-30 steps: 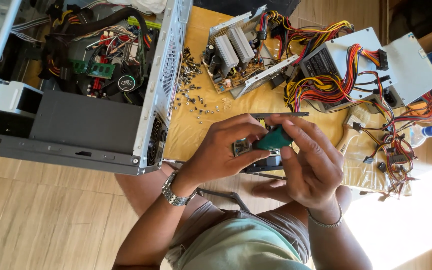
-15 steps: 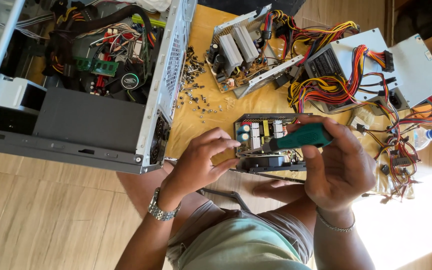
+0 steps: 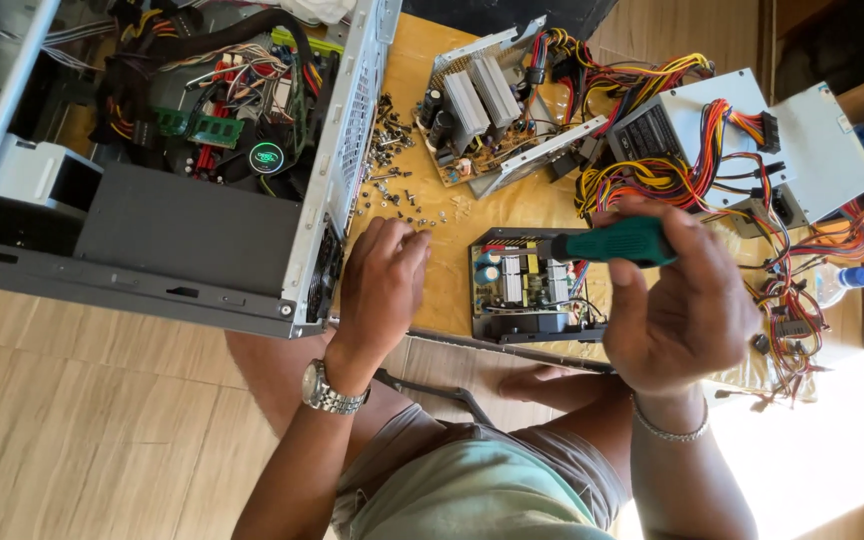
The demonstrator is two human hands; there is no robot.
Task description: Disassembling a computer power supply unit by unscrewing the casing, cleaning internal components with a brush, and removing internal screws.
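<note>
Two hands work over a yellow-brown wooden table (image 3: 432,80). Nearest, the right hand (image 3: 687,305) is closed around one screwdriver (image 3: 612,242) by its green, smooth handle. The tool lies nearly level in the picture, long axis left to right, its front end pointing left over the open unit; the tip itself is too small to make out. The left hand (image 3: 382,285), with a metal watch (image 3: 332,390) on the wrist, is loose and holds nothing, fingers curled down onto the table edge just below a scatter of small dark screws (image 3: 392,165).

Between the hands sits one open power supply (image 3: 532,285), a black box showing a circuit board with cylinder-shaped capacitors. Farther off lie three more: one opened (image 3: 492,115), with two ribbed grey heat sinks, and two closed grey metal boxes (image 3: 687,125) (image 3: 827,150), all trailing bundles of red, yellow and black wires. At the left stands one computer case (image 3: 152,230) of grey sheet metal, its side off, cables and green boards inside. One plastic bottle (image 3: 837,282) with a blue cap lies at the far right.
</note>
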